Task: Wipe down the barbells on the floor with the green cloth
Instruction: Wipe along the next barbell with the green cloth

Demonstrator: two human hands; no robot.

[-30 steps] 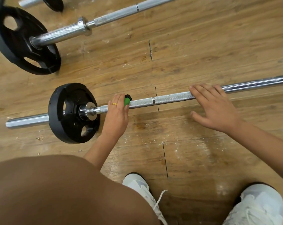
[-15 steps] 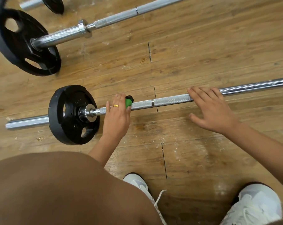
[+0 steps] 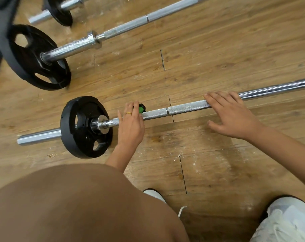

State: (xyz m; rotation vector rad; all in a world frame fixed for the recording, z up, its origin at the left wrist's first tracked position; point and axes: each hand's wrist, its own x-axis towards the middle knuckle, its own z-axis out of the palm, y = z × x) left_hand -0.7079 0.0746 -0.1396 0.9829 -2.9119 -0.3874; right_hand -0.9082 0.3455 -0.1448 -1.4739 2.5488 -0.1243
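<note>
A person's left hand [image 3: 130,126] curls over the green cloth [image 3: 141,109] on the near barbell [image 3: 183,109], right of its black plate [image 3: 83,126]; the right hand [image 3: 233,116] rests flat, fingers straight, farther right along the bar.

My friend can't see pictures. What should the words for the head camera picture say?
A person's left hand holds a green cloth on a barbell lying on a wood floor, beside its black plate. The right hand rests flat on the bar farther along. A second barbell and a third lie behind.
</note>
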